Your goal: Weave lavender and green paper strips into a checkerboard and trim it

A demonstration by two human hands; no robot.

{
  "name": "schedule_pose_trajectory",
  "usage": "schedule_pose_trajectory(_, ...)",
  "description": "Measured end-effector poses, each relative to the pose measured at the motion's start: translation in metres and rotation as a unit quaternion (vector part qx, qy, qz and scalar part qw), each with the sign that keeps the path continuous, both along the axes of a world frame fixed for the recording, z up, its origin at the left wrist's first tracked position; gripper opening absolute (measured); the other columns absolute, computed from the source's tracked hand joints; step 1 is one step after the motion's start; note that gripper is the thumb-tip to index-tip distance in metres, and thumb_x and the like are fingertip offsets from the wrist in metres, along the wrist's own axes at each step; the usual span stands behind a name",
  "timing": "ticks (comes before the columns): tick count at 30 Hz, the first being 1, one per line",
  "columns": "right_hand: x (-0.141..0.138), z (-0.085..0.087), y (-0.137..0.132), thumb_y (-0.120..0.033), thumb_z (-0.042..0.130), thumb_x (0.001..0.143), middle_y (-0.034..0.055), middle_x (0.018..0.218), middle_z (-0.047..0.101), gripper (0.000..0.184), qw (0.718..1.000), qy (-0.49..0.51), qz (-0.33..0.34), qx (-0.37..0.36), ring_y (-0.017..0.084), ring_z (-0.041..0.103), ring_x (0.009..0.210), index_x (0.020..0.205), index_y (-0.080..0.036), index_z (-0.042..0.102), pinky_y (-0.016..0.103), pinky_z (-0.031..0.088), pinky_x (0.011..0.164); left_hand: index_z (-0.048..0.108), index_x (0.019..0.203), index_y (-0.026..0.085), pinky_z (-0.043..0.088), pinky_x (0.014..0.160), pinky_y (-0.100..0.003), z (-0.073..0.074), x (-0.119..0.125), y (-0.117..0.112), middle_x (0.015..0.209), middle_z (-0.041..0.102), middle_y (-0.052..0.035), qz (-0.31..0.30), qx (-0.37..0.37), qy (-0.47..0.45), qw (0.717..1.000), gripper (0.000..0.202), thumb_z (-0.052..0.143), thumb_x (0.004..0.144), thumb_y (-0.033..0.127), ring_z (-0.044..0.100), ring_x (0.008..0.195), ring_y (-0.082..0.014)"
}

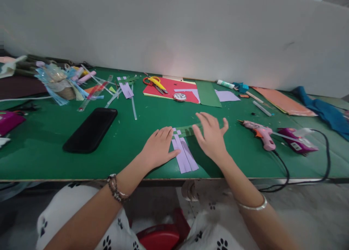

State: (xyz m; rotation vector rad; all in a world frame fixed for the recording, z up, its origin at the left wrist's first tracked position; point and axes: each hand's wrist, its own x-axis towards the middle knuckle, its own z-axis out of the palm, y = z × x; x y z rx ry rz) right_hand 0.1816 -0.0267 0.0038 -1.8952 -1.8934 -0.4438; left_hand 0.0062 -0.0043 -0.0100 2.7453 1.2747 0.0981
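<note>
Hands flat and open on the green bench: my left hand pins the lilac paper strips, my right hand presses the green strips crossing them, gripping nothing, so any sideways slide could skew the loose weave.

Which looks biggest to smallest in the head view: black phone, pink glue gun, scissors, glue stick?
1. black phone
2. pink glue gun
3. scissors
4. glue stick
The scissors and glue stick lie farther from the camera, so their true sizes are unsure.
</note>
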Motion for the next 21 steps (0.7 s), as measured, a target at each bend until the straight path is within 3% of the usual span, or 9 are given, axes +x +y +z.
schedule_pose_trajectory(4,0.017,0.017,0.005,-0.027,0.041,0.083,0.0072,0.096,0.065,0.023,0.991,0.105,-0.019,0.086,0.021,0.057,0.093,0.088,-0.02,0.062,0.044,0.029,0.094,0.036,0.133,0.0,0.03,0.104,-0.044,0.001,0.0,0.0,0.14,0.037,-0.0219,-0.006,-0.005,0.001,1.0,0.068,0.04,0.086,0.048,0.035,0.129,-0.031)
schedule_pose_trajectory(8,0.036,0.02,0.012,-0.028,0.052,0.073,0.0044,0.066,0.065,0.014,0.972,0.224,-0.009,0.075,0.017,0.057,0.063,0.064,-0.019,0.058,0.033,0.043,0.069,0.036,0.133,0.001,0.029,0.106,-0.043,0.002,0.0,-0.001,0.14,0.036,-0.0209,-0.002,-0.014,0.007,1.0,0.067,0.041,0.086,0.048,0.033,0.13,-0.0303)
schedule_pose_trajectory(15,0.039,0.017,0.016,-0.043,0.058,0.069,0.001,0.054,0.061,0.026,0.933,0.357,-0.027,0.031,0.012,0.048,0.038,0.059,-0.019,0.055,0.027,0.039,0.046,0.041,0.127,0.001,0.037,0.099,-0.038,0.01,-0.003,0.008,0.134,0.043,-0.0203,0.016,-0.01,-0.009,1.0,0.053,0.038,0.089,0.038,0.042,0.122,-0.0281)
schedule_pose_trajectory(18,0.036,0.017,0.016,-0.051,0.055,0.072,-0.0015,0.046,0.056,0.035,0.935,0.356,-0.008,0.013,0.011,0.046,0.034,0.057,-0.021,0.048,0.026,0.036,0.043,0.048,0.12,0.004,0.041,0.093,-0.037,0.015,-0.003,0.015,0.125,0.049,-0.018,0.031,-0.008,-0.004,0.999,0.044,0.04,0.088,0.032,0.047,0.114,-0.0272)
schedule_pose_trajectory(21,0.034,0.018,0.015,-0.048,0.052,0.076,-0.0041,0.041,0.05,0.034,0.941,0.339,0.005,0.0,0.011,0.044,0.033,0.056,-0.023,0.042,0.025,0.035,0.045,0.054,0.111,0.008,0.043,0.088,-0.036,0.021,0.0,0.021,0.114,0.055,-0.0145,0.023,-0.01,-0.008,1.0,0.035,0.049,0.083,0.03,0.05,0.107,-0.0261)
